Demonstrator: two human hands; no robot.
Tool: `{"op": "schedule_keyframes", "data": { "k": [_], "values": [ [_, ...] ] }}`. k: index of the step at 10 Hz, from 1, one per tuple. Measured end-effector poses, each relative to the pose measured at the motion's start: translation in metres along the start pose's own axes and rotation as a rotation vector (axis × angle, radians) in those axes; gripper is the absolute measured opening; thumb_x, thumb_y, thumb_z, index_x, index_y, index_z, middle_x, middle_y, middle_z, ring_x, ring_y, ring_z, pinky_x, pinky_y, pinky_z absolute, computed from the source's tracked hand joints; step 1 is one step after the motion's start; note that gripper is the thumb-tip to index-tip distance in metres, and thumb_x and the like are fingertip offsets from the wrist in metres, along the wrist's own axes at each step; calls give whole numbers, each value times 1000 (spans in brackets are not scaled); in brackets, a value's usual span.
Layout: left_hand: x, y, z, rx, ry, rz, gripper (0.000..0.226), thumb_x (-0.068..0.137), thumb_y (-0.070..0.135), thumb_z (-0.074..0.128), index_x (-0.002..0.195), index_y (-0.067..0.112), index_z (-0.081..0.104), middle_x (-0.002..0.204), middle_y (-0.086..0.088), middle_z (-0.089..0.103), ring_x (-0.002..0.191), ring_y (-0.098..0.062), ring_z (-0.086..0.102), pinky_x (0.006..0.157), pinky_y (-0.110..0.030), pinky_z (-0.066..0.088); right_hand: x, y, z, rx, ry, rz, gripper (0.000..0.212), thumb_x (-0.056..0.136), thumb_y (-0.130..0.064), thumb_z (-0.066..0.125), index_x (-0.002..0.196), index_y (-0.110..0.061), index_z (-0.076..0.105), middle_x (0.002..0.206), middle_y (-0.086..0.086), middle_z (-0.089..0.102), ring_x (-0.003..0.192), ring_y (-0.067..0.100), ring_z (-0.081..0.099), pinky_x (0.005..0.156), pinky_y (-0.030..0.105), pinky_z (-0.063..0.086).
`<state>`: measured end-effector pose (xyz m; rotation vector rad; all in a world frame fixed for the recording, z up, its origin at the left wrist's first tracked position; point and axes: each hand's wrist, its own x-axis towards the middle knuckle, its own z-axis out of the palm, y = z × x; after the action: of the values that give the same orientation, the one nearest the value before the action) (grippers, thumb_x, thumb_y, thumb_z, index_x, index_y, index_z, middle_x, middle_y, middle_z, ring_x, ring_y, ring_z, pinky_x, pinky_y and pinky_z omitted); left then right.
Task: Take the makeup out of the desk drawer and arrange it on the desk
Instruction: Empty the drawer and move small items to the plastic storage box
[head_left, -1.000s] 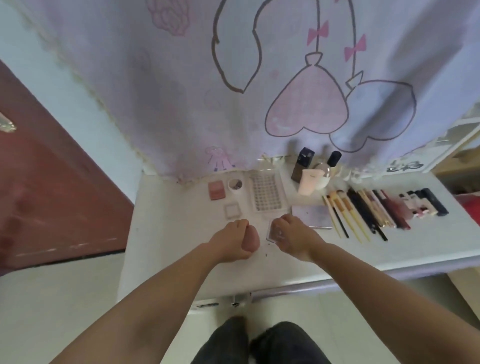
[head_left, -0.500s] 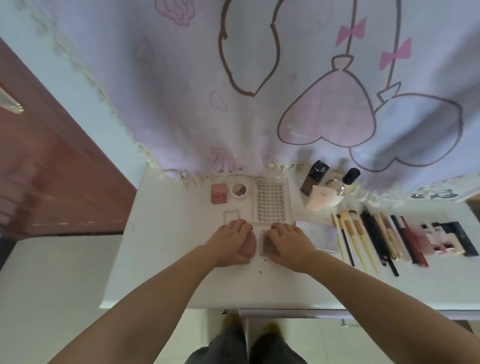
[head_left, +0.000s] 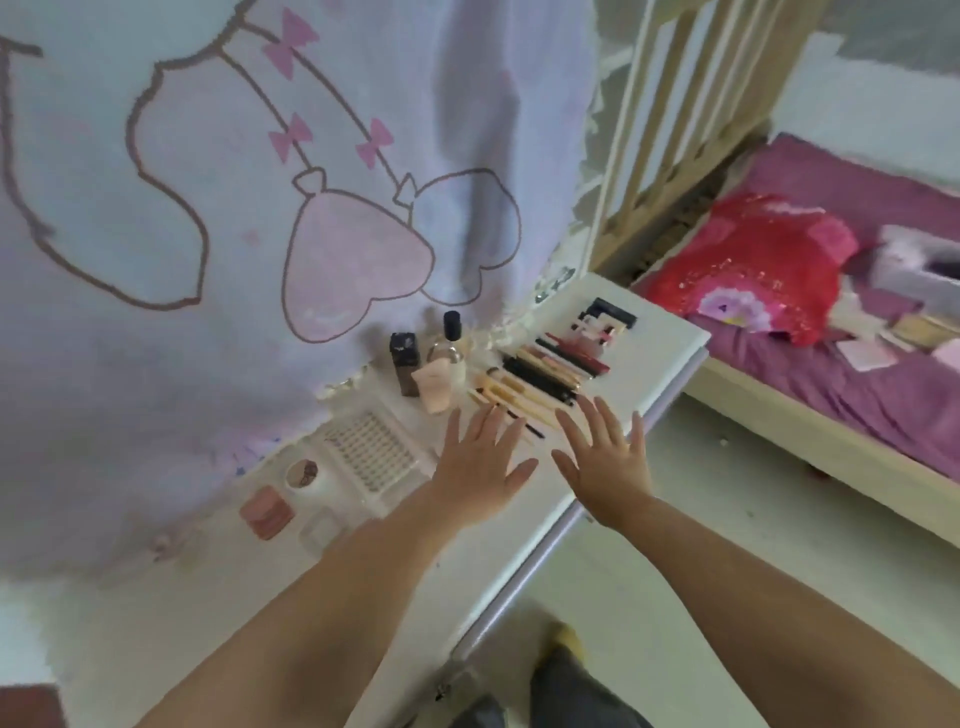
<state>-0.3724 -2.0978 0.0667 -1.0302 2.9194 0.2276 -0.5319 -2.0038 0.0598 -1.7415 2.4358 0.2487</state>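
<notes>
The white bench (head_left: 670, 338) is smooth and hard, with a rounded front edge that would stop nothing from rolling off. The makeup is out on it, along the back edge under the cartoon curtain (head_left: 311, 182), which hangs soft and creased. Nearest the right corner lie the boxy lipsticks (head_left: 605, 323), then a tight row of slim brushes and pencils (head_left: 530, 378). Further left stand a dark square bottle (head_left: 404, 364), a clear round bottle (head_left: 450, 345) and a pink tube (head_left: 435, 387), then a ridged plastic lash tray (head_left: 371, 457), a little round pot (head_left: 302, 474) and a pink compact (head_left: 266, 510).

Both hands are spread flat, holding nothing: the left hand (head_left: 480, 467) above the brush handles, the right hand (head_left: 610, 467) past the front edge. I'd worry that a sweep from those fingers could scatter the round-handled brushes (they roll easily) or tip the upright bottles.
</notes>
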Motion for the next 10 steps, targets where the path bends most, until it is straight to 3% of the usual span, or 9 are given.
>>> {"op": "schedule_keyframes", "data": {
  "k": [1, 2, 3, 4, 5, 7, 10],
  "values": [
    [7, 56, 14, 37, -41, 196, 69, 90, 56, 15, 139, 16, 44, 144, -13, 42, 136, -30, 36, 109, -62, 22, -70, 32, 20, 52, -20, 284, 61, 94, -54, -3, 150, -30, -7, 159, 1, -13, 146, 22, -13, 113, 55, -11],
    [-7, 118, 43, 82, -177, 395, 65, 95, 54, 18, 150, 18, 18, 156, -9, 16, 145, -26, 10, 111, -61, 3, -152, 49, 51, 150, -57, 540, 67, 89, -58, -13, 150, -30, -7, 159, 0, -13, 146, 20, -13, 114, 56, -8],
    [-35, 178, 64, 129, -357, 520, 64, 98, 52, 19, 151, 21, 3, 159, -7, -3, 146, -23, -7, 111, -57, -9, -236, 51, 84, 247, -113, 785, 110, 54, -61, -50, 150, -30, -5, 159, 0, -12, 147, 21, -12, 114, 56, -7],
    [-75, 231, 80, 215, -448, 658, 64, 98, 52, 18, 151, 20, 2, 159, -7, -4, 146, -23, -10, 111, -59, -10, -319, 40, 113, 357, -132, 1027, 108, 57, -62, -47, 150, -30, -4, 160, 0, -10, 147, 21, -11, 114, 57, -9],
    [-119, 277, 90, 298, -482, 797, 65, 97, 53, 18, 151, 21, 2, 159, -7, -4, 146, -22, -11, 111, -60, -11, -392, 22, 136, 460, -160, 1209, 83, 78, -63, -26, 150, -30, -5, 159, 0, -11, 147, 21, -12, 115, 58, -8],
    [-225, 370, 115, 406, -479, 1042, 66, 97, 54, 16, 151, 19, 1, 159, -7, -1, 146, -22, -10, 110, -60, -12, -540, -17, 171, 651, -227, 1459, 64, 93, -58, -4, 150, -29, -8, 159, 1, -16, 146, 19, -17, 114, 57, -11],
    [-446, 536, 146, 415, -497, 1418, 63, 98, 52, 17, 151, 20, 2, 159, -4, -1, 146, -21, -7, 111, -58, -10, -778, -56, 213, 726, -176, 1857, 65, 92, -58, -2, 150, -30, -5, 160, 2, -10, 147, 21, -9, 114, 57, -7]
  ]
}}
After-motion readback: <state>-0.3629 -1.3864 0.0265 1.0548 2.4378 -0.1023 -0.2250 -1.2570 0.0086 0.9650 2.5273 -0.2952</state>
